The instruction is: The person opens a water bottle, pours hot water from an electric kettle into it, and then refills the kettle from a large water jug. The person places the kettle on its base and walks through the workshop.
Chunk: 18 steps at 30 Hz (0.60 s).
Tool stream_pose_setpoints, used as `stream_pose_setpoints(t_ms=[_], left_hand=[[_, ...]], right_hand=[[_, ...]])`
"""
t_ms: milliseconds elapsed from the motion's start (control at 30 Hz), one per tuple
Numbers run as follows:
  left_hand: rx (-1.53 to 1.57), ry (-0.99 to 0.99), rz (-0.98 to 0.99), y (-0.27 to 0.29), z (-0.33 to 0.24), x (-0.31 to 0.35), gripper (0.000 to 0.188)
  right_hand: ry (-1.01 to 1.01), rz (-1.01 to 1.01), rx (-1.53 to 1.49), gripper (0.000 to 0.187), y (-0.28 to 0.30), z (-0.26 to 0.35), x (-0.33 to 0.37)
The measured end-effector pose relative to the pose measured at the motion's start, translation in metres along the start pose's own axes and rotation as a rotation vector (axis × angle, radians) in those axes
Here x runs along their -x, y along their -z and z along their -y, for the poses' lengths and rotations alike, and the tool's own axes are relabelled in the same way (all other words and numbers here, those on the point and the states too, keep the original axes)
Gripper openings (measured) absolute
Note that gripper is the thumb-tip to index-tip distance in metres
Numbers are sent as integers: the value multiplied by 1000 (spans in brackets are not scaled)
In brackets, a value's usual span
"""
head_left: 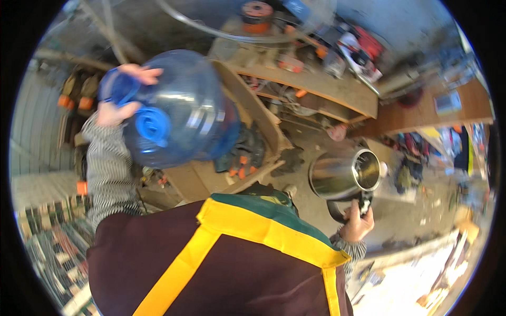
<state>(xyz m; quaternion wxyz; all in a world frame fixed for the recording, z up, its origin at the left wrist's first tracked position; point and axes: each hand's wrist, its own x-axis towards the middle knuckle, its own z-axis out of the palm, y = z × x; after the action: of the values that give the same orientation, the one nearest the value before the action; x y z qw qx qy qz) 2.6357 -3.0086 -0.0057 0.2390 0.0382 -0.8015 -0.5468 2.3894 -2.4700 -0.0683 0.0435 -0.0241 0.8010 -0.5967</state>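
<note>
My left hand point(117, 112) grips a big blue see-through water jug point(192, 100) at its blue neck end point(117, 87), fingers on one side and thumb on the other. The jug lies tilted on its side in the air, neck toward the left. A round blue cap-like piece point(153, 126) shows against the jug near my thumb. On the right, my right hand point(358, 225) is closed round the black handle of a shiny steel kettle point(336, 176). Its round mouth points up and to the right; I cannot make out what is inside.
Below the jug stands an open cardboard box point(187, 183), with dark gloves with orange parts point(245, 152) by it. A cluttered wooden bench point(321, 87) fills the far side, holding an orange-and-black spool point(257, 16). Stacked wood strips point(58, 247) lie at the left.
</note>
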Motion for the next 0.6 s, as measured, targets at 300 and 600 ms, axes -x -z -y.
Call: stream_pose_setpoints(t_ms=[300,600], left_hand=[[-226,312,-305,0,54,38,64],[-643,418,-1172,-64,46,40,92]], right_hand=[[-13,-142,-78,6,15,-36,-1],[24,-179,9,17,150,-96,4]])
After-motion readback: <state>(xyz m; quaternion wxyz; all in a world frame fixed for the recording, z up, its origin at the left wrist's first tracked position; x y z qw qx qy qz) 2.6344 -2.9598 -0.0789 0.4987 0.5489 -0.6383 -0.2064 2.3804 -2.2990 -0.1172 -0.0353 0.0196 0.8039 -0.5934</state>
